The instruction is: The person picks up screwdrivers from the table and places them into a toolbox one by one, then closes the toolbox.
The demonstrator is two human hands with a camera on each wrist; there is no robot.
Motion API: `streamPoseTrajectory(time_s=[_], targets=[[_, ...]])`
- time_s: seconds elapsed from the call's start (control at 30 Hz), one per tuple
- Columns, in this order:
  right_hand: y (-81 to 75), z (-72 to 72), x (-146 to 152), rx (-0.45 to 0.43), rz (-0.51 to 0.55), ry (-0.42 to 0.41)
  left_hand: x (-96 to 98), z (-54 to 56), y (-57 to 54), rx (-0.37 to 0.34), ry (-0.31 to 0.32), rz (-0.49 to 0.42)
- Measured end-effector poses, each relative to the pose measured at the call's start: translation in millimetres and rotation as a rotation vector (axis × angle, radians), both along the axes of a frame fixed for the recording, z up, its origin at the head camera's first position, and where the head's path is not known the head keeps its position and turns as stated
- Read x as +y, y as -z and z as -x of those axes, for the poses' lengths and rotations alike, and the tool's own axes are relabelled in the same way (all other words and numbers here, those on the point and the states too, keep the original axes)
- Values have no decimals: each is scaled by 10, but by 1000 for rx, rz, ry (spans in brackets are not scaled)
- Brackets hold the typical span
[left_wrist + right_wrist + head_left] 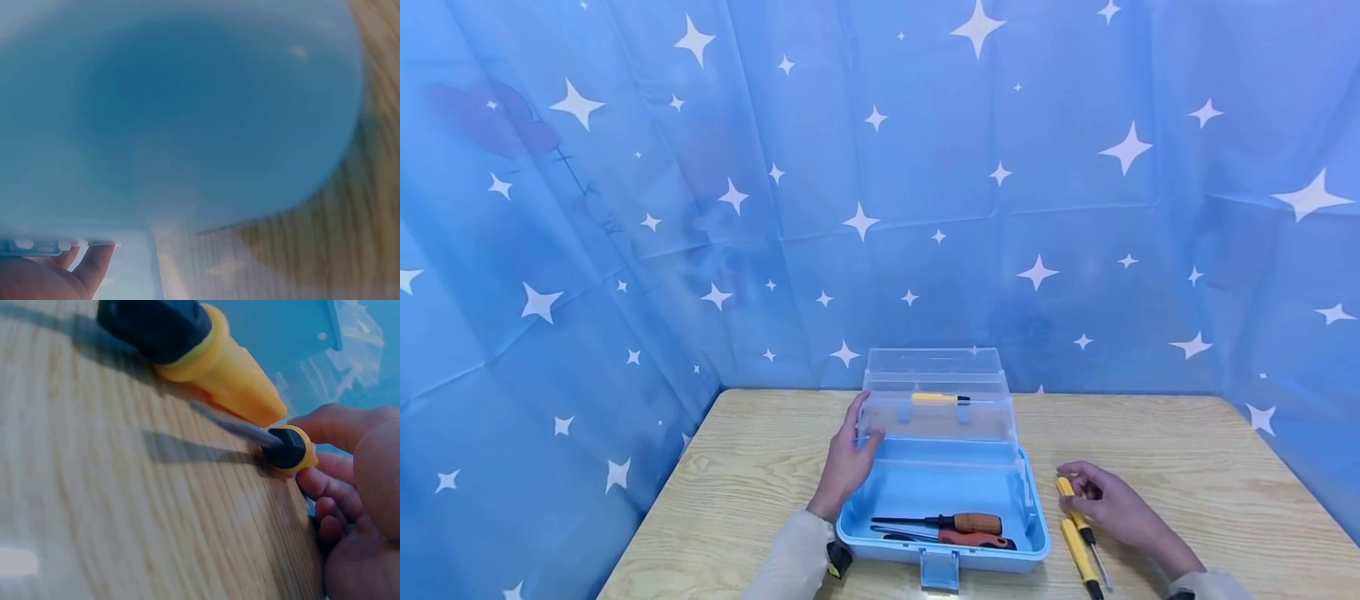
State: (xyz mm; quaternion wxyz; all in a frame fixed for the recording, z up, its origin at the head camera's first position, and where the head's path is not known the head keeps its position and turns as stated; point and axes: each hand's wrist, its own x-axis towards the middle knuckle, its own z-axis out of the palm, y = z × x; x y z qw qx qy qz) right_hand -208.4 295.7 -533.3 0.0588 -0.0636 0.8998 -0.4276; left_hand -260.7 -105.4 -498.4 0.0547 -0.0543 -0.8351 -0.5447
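Note:
A light blue toolbox (1030, 542) with a clear lid (936, 362) raised at the back stands on the table. My left hand (848, 462) grips the lid's left edge, thumb in front and fingers behind. The box body, blurred, fills most of the left wrist view. To the box's right, my right hand (1112, 508) pinches a yellow-handled screwdriver (289, 450) between thumb and fingers. Beside it lies a second yellow-and-black screwdriver (1075, 546). Inside the box are a brown-handled screwdriver (977, 523) and a red-and-black-handled screwdriver (973, 539).
Through the lid a yellow-handled tool (934, 398) shows; whether it lies in the lid or behind it I cannot tell. The front latch (940, 572) hangs down. A blue star-patterned curtain (940, 275) rises behind the wooden table (760, 450).

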Motion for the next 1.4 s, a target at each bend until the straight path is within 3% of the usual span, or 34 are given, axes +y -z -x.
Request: streamPoseTrajectory(time_s=[0.37, 0.9, 1.13, 1.4], targets=[[2, -11, -18, 38, -32, 19, 2, 8, 16, 1, -4, 6], [-82, 17, -1, -46, -47, 69, 8, 10, 12, -8, -15, 21], [-111, 10, 7, -57, 15, 73, 16, -9, -1, -5, -16, 21], [-125, 9, 16, -27, 16, 77, 19, -2, 4, 1, -20, 19]])
